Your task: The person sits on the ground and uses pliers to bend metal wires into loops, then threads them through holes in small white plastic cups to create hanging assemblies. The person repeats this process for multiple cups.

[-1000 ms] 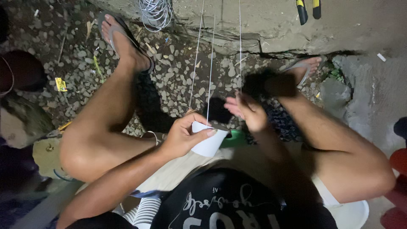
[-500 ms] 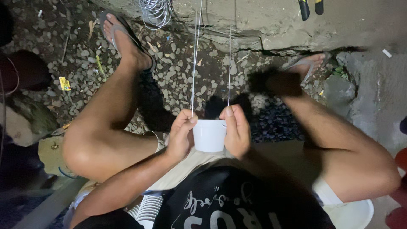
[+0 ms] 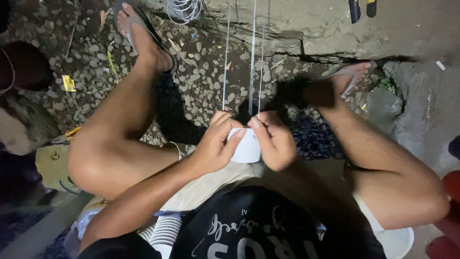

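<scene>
1. Left hand [image 3: 213, 146] wraps the left side of a small white cup [image 3: 247, 146], thumb laid across its front, fingertips [image 3: 226, 117] pinched at the rim.
2. Right hand [image 3: 274, 141] closes on the cup's right side, thumb [image 3: 255, 125] pressed at the rim. I read both hands as gripping the cup between them.
3. Cup sits upright between my knees, above the lap, clear of the ground.
4. Thin white strings [image 3: 252, 57] run taut from the cup rim up toward the concrete ledge [image 3: 306, 24]; I count about three.
5. Gravel ground [image 3: 201, 62] lies below; a sandalled foot [image 3: 141, 36] rests on it to the left.
6. Stack of white cups [image 3: 165, 230] by my left hip.
</scene>
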